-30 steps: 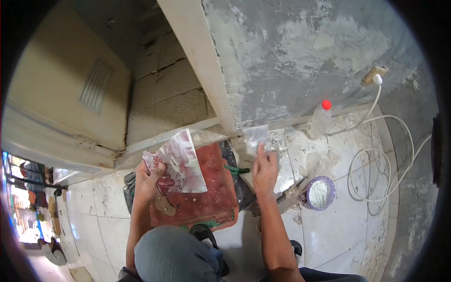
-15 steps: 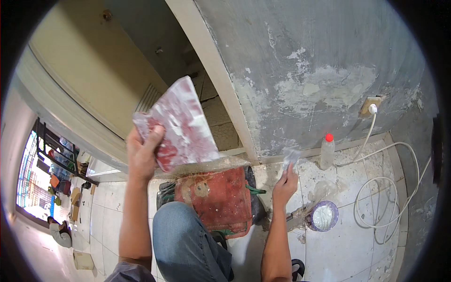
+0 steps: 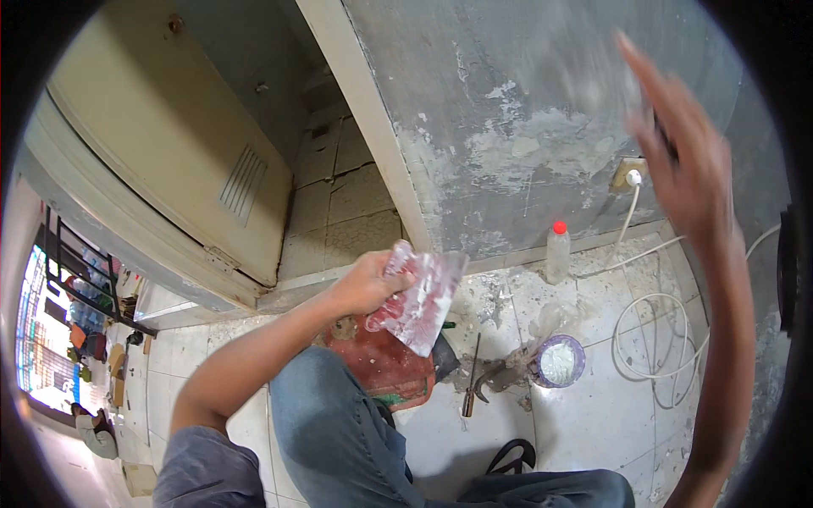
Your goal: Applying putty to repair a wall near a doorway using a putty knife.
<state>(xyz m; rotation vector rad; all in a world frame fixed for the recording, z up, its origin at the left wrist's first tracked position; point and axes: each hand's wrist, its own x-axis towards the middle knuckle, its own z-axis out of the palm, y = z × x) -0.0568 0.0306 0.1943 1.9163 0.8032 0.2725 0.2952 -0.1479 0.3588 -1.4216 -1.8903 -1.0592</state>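
Note:
My left hand (image 3: pixel 370 284) grips a thin reddish, translucent board (image 3: pixel 428 309) smeared with white paste, held above my knee. Up against the grey plastered wall (image 3: pixel 517 178), my right hand (image 3: pixel 690 161) is raised and partly smeared by motion. It holds a putty knife (image 3: pixel 589 72), whose blade is a pale blur at the wall. Patches of white filler show on the wall lower down. A purple tub (image 3: pixel 583 364) of white paste stands on the floor tiles below, between my two arms.
A clear bottle (image 3: pixel 557 256) with a red cap stands by the wall. White cable (image 3: pixel 622 339) loops from a wall socket (image 3: pixel 624 175). Hand tools (image 3: pixel 468 400) lie beside a worn red flat thing (image 3: pixel 394 368). An open door (image 3: pixel 169 144) is at left; a person (image 3: pixel 97 433) sits far off.
My right hand has swung from low near the floor up to the wall at the upper right, with the putty knife. My left hand has moved the board right and down.

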